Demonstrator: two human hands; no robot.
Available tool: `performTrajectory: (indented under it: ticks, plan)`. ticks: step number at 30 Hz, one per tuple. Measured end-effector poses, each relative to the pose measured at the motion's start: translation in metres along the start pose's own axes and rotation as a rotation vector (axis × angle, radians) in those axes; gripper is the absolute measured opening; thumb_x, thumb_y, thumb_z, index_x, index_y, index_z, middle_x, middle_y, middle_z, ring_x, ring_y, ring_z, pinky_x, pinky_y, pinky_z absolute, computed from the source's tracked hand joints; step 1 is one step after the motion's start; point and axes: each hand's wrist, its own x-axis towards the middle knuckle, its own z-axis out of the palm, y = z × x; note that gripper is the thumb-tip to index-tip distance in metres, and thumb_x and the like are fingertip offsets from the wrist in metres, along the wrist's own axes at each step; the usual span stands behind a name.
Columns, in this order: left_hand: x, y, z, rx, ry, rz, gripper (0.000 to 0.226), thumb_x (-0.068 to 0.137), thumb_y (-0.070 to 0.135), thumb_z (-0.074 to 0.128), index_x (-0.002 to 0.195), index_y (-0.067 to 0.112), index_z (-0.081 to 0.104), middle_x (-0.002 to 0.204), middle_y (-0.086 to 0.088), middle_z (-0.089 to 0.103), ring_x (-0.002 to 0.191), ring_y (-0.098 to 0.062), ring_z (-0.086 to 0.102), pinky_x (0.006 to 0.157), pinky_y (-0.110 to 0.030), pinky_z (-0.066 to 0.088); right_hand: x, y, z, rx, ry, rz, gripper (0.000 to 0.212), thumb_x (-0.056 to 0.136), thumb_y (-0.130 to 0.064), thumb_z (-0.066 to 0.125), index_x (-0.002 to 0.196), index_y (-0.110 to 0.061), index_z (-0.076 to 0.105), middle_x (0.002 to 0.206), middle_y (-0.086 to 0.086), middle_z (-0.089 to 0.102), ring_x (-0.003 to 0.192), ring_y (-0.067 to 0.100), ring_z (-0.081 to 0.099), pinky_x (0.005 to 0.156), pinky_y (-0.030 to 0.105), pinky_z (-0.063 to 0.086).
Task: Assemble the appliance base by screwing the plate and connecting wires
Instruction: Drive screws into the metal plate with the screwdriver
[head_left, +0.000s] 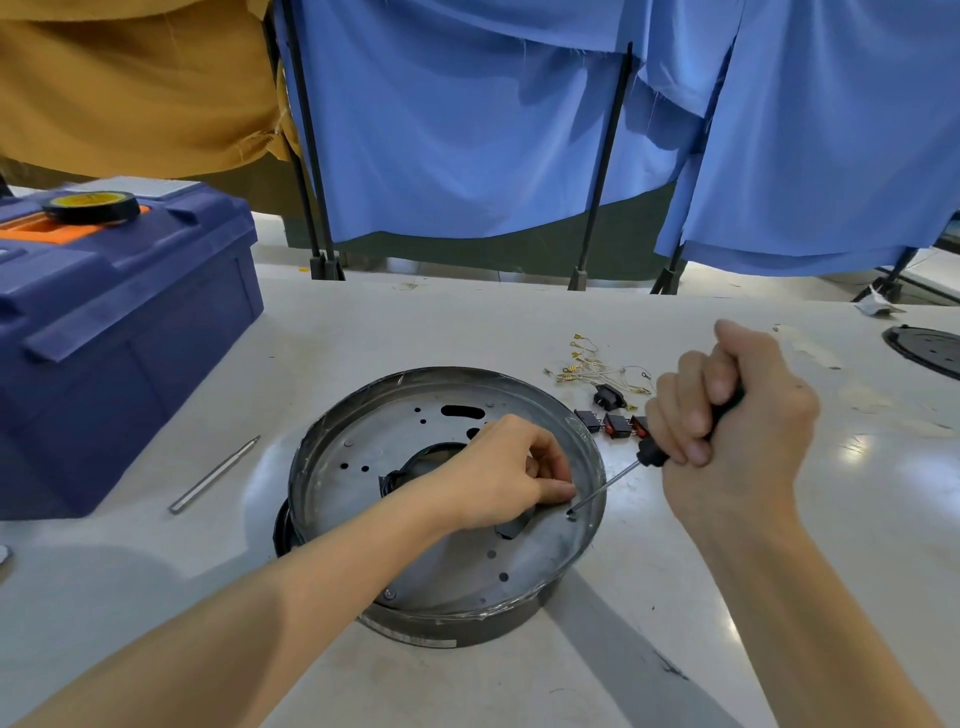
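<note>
- Fingers (691, 395) of the right hand (727, 415) are closed in a fist around the black handle of the screwdriver (610, 483). On the left hand (498, 478) the fingers are curled, with the thumb just beside the tool tip. I cannot tell if they pinch something.
- Under everything is the bench (467, 322). At its far left stands the toolbox (130, 338) with a tape roll (93, 207) on the lid, well apart from the work.
- Round and dark, the base (457, 631) lies in the middle of the bench, near the person. The metal plate (363, 447) sits inside its rim.
- From the right hand the screwdriver shaft goes down at a slant to the right edge of the plate, where the tip meets a small screw (571, 513).
- I judge that the step in hand is driving this screw. To do it well, the shaft should stand more upright over the screw, with pressure along it, so the tip does not slip out. The left hand should press the plate steady, with the thumb away from the tip.
- Behind the base, the wires (592, 366) and the switches (615, 423) lie on the bench, not yet connected.
- For writing, a pale label strip (415, 638) on the side wall of the base is too small to read. No brand is readable on the toolbox or the tape roll.
</note>
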Motion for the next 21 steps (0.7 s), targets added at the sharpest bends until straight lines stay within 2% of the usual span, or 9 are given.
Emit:
performTrajectory:
  ticks: [8, 13, 16, 19, 21]
  plan:
    - [0.0, 0.002, -0.001, 0.004, -0.021, -0.021, 0.011, 0.086, 0.018, 0.074, 0.083, 0.01, 0.067, 0.037, 0.017, 0.046, 0.038, 0.001, 0.04, 0.046, -0.01, 0.034, -0.003, 0.009, 0.0, -0.087, -0.081, -0.092, 0.052, 0.091, -0.013, 0.048, 0.041, -0.016, 0.035, 0.033, 0.002, 0.028, 0.027, 0.012, 0.017, 0.041, 0.013, 0.019]
    - [-0.001, 0.001, -0.002, -0.008, -0.021, -0.011, 0.008, 0.087, 0.017, 0.073, 0.083, 0.012, 0.067, 0.04, 0.016, 0.047, 0.045, -0.002, 0.042, 0.05, -0.015, 0.037, -0.007, 0.009, 0.001, -0.127, -0.141, -0.128, 0.05, 0.089, -0.015, 0.049, 0.04, -0.017, 0.038, 0.032, 0.002, 0.029, 0.027, 0.011, 0.017, 0.042, 0.012, 0.022]
    - [-0.003, 0.003, -0.005, -0.108, -0.068, -0.02, 0.002, 0.089, 0.011, 0.068, 0.091, 0.011, 0.07, 0.055, 0.013, 0.054, 0.056, -0.01, 0.048, 0.054, -0.018, 0.042, -0.009, 0.011, 0.003, -0.146, -0.2, -0.171, 0.052, 0.092, -0.014, 0.047, 0.04, -0.017, 0.039, 0.033, 0.002, 0.028, 0.027, 0.011, 0.018, 0.043, 0.012, 0.023]
    - [-0.007, 0.007, -0.011, -0.248, -0.163, 0.024, 0.02, 0.082, 0.002, 0.073, 0.094, 0.019, 0.072, 0.083, -0.001, 0.067, 0.074, -0.01, 0.058, 0.066, -0.018, 0.047, -0.013, 0.016, 0.006, -0.218, -0.186, -0.242, 0.057, 0.098, -0.021, 0.044, 0.041, -0.021, 0.041, 0.035, 0.002, 0.03, 0.028, 0.014, 0.022, 0.044, 0.014, 0.024]
    - [-0.01, 0.012, -0.013, -0.304, -0.172, 0.086, 0.028, 0.074, 0.005, 0.08, 0.094, 0.023, 0.072, 0.095, -0.003, 0.071, 0.089, -0.009, 0.063, 0.073, -0.017, 0.048, -0.018, 0.019, 0.008, -0.272, -0.128, -0.294, 0.06, 0.101, -0.032, 0.041, 0.042, -0.023, 0.043, 0.038, 0.001, 0.032, 0.03, 0.017, 0.024, 0.045, 0.017, 0.025]
